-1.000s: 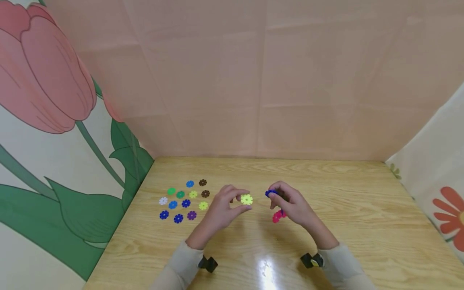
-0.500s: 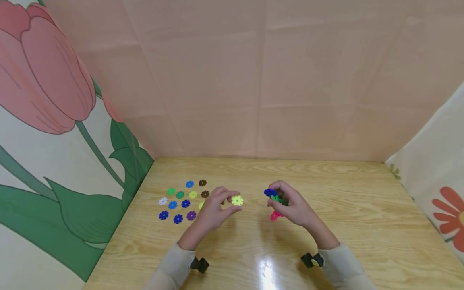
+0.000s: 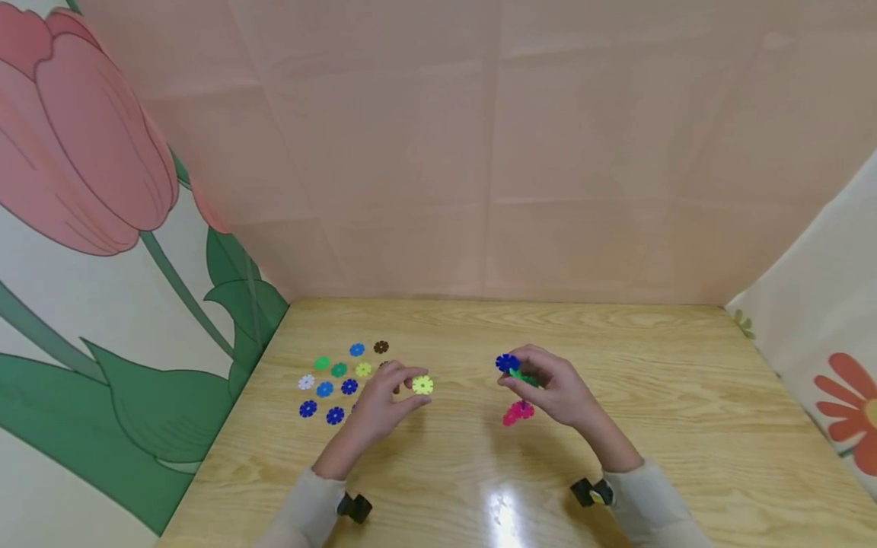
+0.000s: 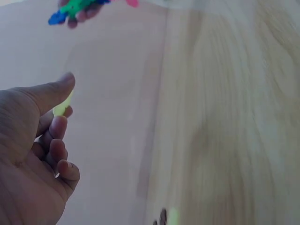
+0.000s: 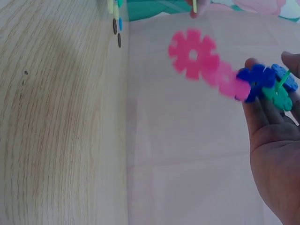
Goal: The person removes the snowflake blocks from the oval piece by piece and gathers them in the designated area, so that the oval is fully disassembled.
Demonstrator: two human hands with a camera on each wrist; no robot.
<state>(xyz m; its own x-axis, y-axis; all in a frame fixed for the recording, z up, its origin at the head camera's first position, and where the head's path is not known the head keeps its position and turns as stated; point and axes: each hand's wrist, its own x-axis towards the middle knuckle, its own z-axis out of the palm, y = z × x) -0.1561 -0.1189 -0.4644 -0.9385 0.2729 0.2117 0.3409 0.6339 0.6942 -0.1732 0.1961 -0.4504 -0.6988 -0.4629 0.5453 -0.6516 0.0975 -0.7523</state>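
My left hand (image 3: pixel 384 403) pinches a yellow-green snowflake disc (image 3: pixel 422 385) by its edges, thumb on the near side. In the left wrist view this disc (image 4: pixel 62 107) shows edge-on behind the thumb. My right hand (image 3: pixel 560 390) holds a chain of interlocked snowflake discs above the table. A blue disc (image 3: pixel 507 363) leads it at the fingertips, with green discs (image 3: pixel 524 377) behind. Pink discs (image 5: pixel 192 54) dangle from the other end, joined through a dark blue disc (image 5: pixel 255 82) in the right wrist view. The two hands are apart.
Loose snowflake discs lie spread on the wooden table (image 3: pixel 658 396) at the left, among them a white one (image 3: pixel 306 382), a brown one (image 3: pixel 381 347) and several blue ones. My left forearm and hand cover some. A pink cloth (image 3: pixel 479 152) hangs behind the table.
My left hand has moved left with the yellow-green disc, over the edge of the loose discs. My right hand stays nearly in place, tilting the chain so its green and pink discs show more.
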